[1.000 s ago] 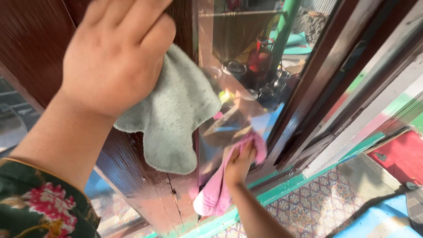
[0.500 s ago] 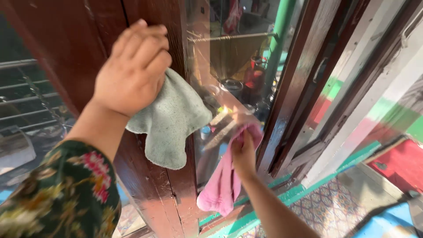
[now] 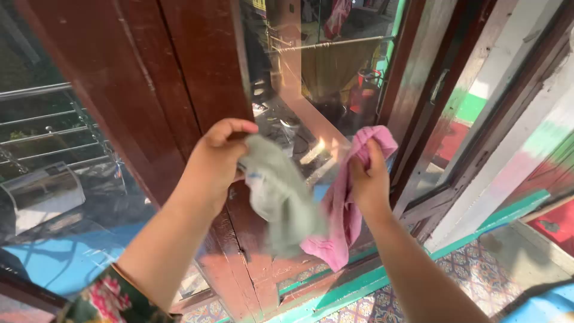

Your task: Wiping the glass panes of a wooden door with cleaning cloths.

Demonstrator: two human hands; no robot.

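Note:
My left hand [image 3: 212, 164] grips a grey-green cloth [image 3: 281, 200] that hangs loose in front of the dark wooden door frame [image 3: 179, 78]. My right hand [image 3: 368, 179] holds a pink cloth [image 3: 344, 209] just beside it, near the glass pane [image 3: 323, 78]. The two cloths hang side by side and overlap slightly. Both hands are off the wood and the glass.
The glass reflects a room with hanging fabric and a red vessel. Another glass panel [image 3: 60, 155] with metal rails behind it is on the left. A green sill [image 3: 359, 281] runs along the bottom, above a patterned tile floor [image 3: 478, 263]. A red mat [image 3: 553, 224] lies at the right.
My left hand came down off the wooden frame with the grey-green cloth. My right hand rose from low on the glass with the pink cloth. The hands drew together.

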